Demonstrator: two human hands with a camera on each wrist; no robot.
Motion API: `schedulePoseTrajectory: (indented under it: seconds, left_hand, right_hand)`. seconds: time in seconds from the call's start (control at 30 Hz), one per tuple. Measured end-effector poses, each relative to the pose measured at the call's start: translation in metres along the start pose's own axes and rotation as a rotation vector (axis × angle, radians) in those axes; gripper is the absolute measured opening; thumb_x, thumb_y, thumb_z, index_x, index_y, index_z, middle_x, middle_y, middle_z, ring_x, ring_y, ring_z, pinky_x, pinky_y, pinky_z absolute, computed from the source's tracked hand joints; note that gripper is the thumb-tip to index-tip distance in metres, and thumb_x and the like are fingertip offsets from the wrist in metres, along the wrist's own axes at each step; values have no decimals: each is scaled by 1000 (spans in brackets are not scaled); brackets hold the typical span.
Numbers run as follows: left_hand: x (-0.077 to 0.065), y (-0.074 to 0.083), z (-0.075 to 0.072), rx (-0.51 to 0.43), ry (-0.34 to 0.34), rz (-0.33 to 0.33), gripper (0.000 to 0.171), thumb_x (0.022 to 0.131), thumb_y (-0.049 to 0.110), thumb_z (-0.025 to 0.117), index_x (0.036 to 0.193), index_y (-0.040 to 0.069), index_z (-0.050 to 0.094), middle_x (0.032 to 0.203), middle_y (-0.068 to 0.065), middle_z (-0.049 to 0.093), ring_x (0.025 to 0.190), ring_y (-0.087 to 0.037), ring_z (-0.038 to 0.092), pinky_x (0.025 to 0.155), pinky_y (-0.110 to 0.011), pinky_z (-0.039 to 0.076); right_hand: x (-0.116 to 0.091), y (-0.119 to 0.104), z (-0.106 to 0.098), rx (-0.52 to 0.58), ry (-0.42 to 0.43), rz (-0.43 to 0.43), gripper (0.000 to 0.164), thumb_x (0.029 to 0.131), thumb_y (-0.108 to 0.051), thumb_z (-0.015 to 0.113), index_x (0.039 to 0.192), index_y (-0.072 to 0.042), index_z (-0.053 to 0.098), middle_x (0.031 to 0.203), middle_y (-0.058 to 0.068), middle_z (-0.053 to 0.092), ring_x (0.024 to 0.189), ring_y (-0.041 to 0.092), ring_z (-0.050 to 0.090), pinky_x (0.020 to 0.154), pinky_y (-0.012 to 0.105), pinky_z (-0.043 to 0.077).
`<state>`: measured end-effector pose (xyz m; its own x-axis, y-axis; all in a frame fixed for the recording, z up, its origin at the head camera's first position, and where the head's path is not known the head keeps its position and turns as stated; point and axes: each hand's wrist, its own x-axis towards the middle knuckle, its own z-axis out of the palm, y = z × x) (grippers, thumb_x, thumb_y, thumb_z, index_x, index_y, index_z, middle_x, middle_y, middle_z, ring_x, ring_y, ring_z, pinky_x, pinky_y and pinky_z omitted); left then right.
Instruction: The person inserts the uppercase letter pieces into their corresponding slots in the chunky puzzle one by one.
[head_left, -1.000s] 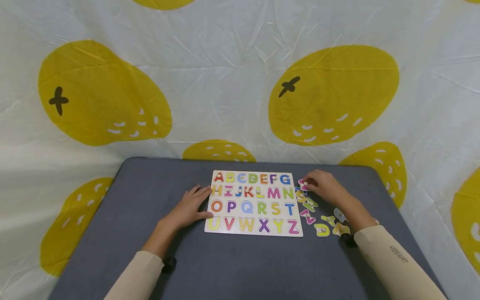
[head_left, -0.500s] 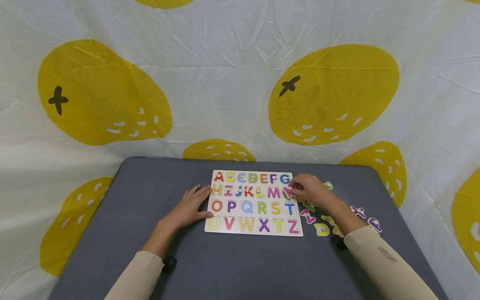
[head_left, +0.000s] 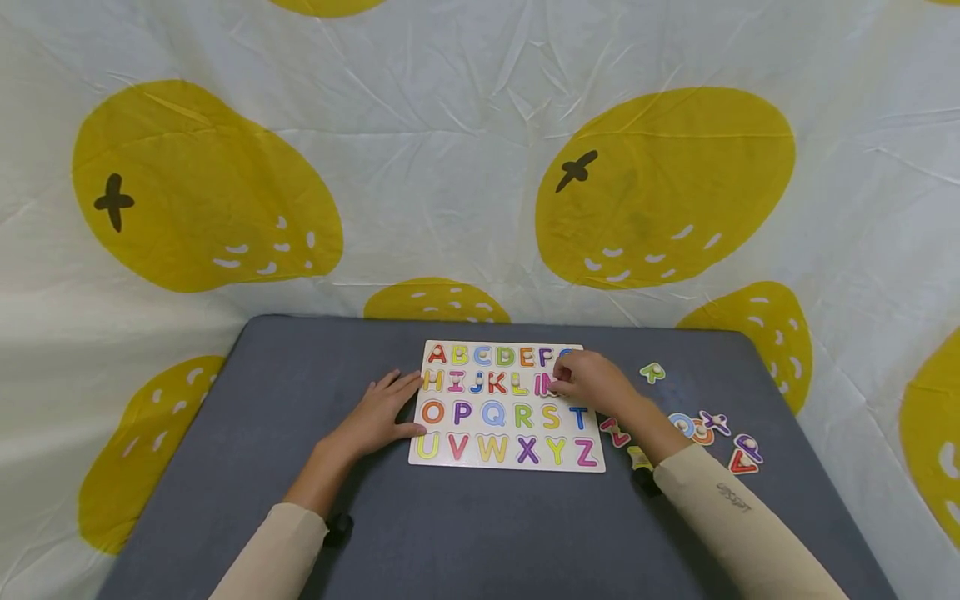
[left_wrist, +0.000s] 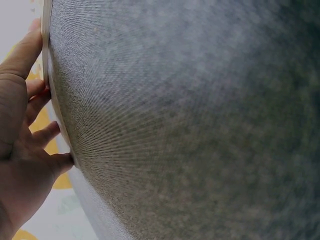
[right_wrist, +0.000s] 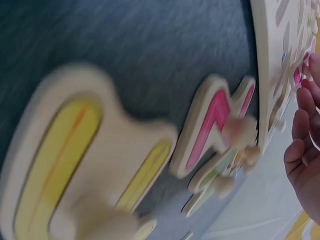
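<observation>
A wooden alphabet puzzle board (head_left: 480, 430) lies on the grey table, with knobbed letters set in its upper rows. My left hand (head_left: 378, 417) rests at its left edge, fingers spread and thumb on the lower rim; the left wrist view shows those fingertips (left_wrist: 62, 161) along the board's side. Over the right part of the second row, my right hand (head_left: 598, 382) pinches a pink letter M piece (head_left: 551, 385) close over the M slot. In the right wrist view, pink of that piece (right_wrist: 298, 75) shows by the fingertips, the rest hidden.
Right of the board lie loose letters: a pink Z (head_left: 616, 432), a yellow U (head_left: 640, 457) partly under the wrist, a green R (head_left: 653, 372), a purple X (head_left: 716, 422), a purple P (head_left: 747, 447) and a red V (head_left: 743, 462). A lemon-print cloth (head_left: 450, 208) hangs behind.
My right hand has carried the pink M piece leftward from the loose pile, across the N slot, to the M slot. The left hand and the board have stayed put.
</observation>
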<state>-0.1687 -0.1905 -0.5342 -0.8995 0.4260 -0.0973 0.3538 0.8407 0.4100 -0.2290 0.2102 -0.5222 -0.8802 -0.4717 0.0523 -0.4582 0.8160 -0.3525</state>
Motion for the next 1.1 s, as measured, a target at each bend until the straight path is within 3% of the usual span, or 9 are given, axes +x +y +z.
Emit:
schedulePoseTrajectory:
  seconds: [0.2,0.67,1.1]
  left_hand:
    - [0,-1,2,3,10,8,92,87,48,80,161,10,38,165,-11,39,156,-44,24,119,-73,21]
    - [1,-2,2,1,4,-1,94,87,49,80,161,10,37,166,-11,38,156,-44,24,119,-73,20]
    - [1,-2,2,-3,2,0,94,88,48,80,162,11,36,167,-10,37,157,-44,23,120,-72,19]
  right_hand:
    - [5,-8,6,2,-26,78,20,91,-35,80,84,-21,68,78,-7,61,70,11,53,64,30,44]
    - [7,-20,11,-11,-29,155,24,93,-34,78,86,-15,65,75,-2,57,69,14,52,62,29,41]
    - [7,-15,10,88,-33,48,9,96,-20,74,99,-12,72,81,-3,63,74,12,54,70,30,46]
